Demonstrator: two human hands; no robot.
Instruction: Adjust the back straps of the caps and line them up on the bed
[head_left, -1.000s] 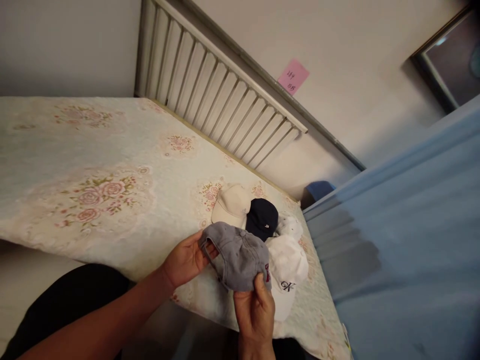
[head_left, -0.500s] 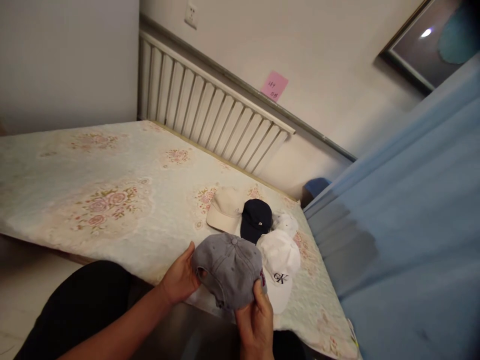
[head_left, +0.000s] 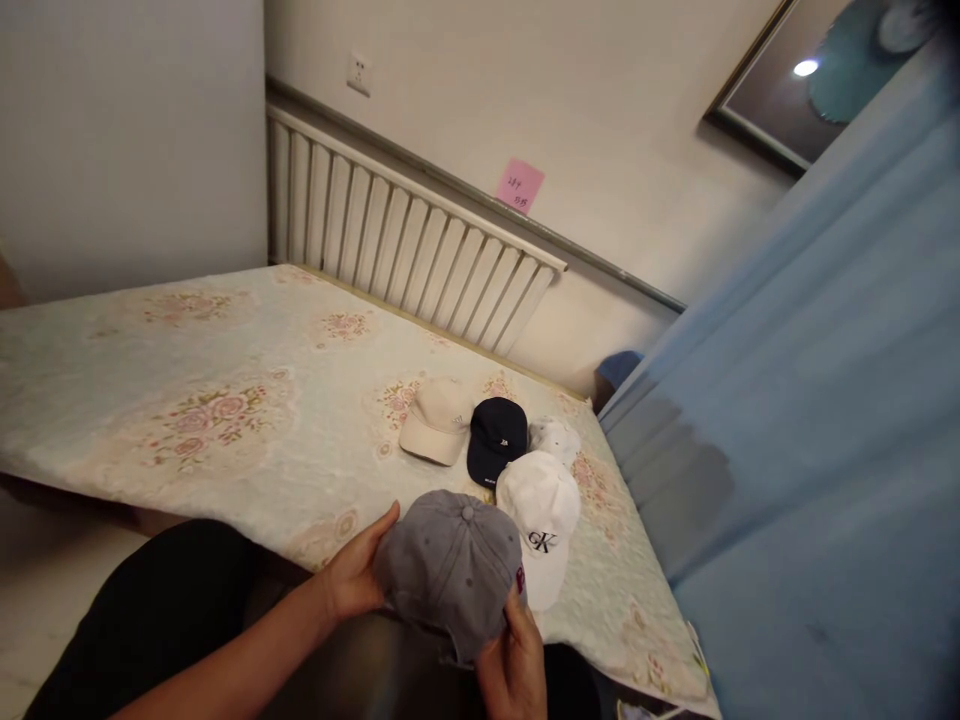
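A grey baseball cap [head_left: 454, 565] with dark red lettering on its front is held between my two hands, above the near edge of the bed. My left hand [head_left: 358, 572] grips its left side, the fingers partly hidden behind the cap. On the lower right, my right hand [head_left: 517, 660] pinches the cap near the lettering, thumb on top. Just beyond it lie a white cap with black letters [head_left: 541, 505], a black cap [head_left: 498, 438], a beige cap [head_left: 435, 415] and another white cap [head_left: 555, 437] partly covered by the others.
The bed [head_left: 247, 480] has a pale floral cover. Behind it run a white radiator [head_left: 405, 240] and a wall with a pink note [head_left: 520, 186]. A blue curtain [head_left: 795, 400] hangs along the right side. My dark-clothed knee [head_left: 157, 610] is at lower left.
The grey cap has tilted, so its rear opening no longer shows and its crown faces me more. Both hands keep hold of it. The view has shifted slightly.
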